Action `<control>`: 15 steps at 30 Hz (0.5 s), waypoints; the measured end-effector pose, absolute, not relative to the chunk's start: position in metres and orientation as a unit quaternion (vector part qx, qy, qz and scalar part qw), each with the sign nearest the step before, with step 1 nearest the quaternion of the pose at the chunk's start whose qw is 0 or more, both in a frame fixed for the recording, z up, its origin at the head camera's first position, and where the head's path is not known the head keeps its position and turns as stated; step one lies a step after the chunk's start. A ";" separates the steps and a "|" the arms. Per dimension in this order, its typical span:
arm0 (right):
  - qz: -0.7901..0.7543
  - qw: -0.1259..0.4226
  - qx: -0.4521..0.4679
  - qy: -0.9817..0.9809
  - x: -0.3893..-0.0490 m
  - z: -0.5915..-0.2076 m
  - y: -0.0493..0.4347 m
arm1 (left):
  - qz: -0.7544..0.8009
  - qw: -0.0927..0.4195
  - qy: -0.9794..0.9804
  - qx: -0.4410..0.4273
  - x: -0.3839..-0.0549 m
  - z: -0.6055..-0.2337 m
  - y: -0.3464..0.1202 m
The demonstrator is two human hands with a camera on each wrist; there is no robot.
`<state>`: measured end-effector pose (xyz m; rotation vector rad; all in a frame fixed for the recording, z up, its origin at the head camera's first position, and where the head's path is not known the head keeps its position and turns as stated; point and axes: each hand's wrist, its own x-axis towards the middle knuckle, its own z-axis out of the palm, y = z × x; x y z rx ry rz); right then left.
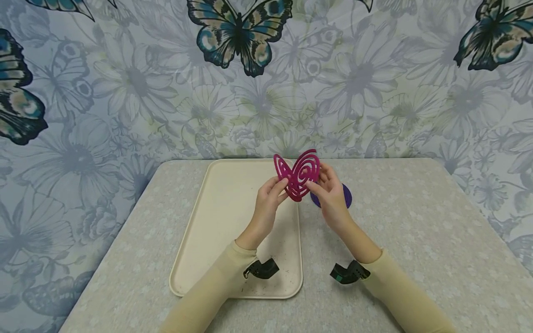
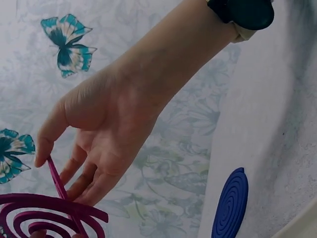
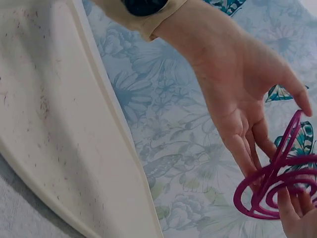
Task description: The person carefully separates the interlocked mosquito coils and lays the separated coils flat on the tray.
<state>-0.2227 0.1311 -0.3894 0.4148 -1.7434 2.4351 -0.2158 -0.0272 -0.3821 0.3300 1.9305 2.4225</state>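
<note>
A person sits or stands at a table, shown from a head-worn camera. Imagine a clock face centred on the object in their hands, with 12 o'clock pointing away from the person.

Nearest are two pale yellow sleeves, the left sleeve (image 1: 212,282) toward half past seven and the right sleeve (image 1: 404,286) between 4 and 5. A small black device sits at each cuff, the left device (image 1: 262,269) at 7 and the right device (image 1: 350,272) at 5.

The left hand (image 1: 266,203), at 8, and the right hand (image 1: 333,199), at 4, each pinch one side of a magenta openwork piece (image 1: 297,178) between thumb and fingers. It is made of looping spirals, shaped rather like a butterfly, and is held raised above the tabletop.

A cream tray (image 1: 225,208) with rounded corners lies at 8, dotted with dark specks toward its near end. Beyond the right hand, between 3 and 4 and partly hidden by it, a blue-purple disc (image 1: 348,198) with spiral ridges lies on the pale patterned table (image 1: 416,208).

Farthest is a wall covering (image 1: 358,78) of grey flowers, with a large teal butterfly (image 1: 239,32) at 11.
</note>
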 end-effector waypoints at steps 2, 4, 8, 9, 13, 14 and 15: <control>0.830 0.065 0.105 -0.544 -0.222 -0.386 0.131 | 0.793 0.004 0.600 0.103 -0.216 -0.383 -0.027; 0.848 0.071 0.073 -0.521 -0.221 -0.383 0.132 | 0.810 -0.004 0.578 0.095 -0.216 -0.383 -0.026; 0.858 0.075 0.030 -0.506 -0.221 -0.381 0.133 | 0.831 -0.024 0.552 0.066 -0.218 -0.384 -0.028; 0.859 0.073 0.023 -0.506 -0.222 -0.381 0.133 | 0.831 -0.030 0.552 0.059 -0.219 -0.384 -0.029; 0.867 0.067 -0.011 -0.494 -0.224 -0.381 0.136 | 0.820 -0.057 0.569 0.036 -0.224 -0.384 -0.034; 0.869 0.067 -0.020 -0.490 -0.225 -0.382 0.136 | 0.815 -0.065 0.574 0.033 -0.225 -0.384 -0.035; 0.871 0.067 -0.027 -0.485 -0.225 -0.382 0.137 | 0.810 -0.072 0.581 0.034 -0.226 -0.384 -0.036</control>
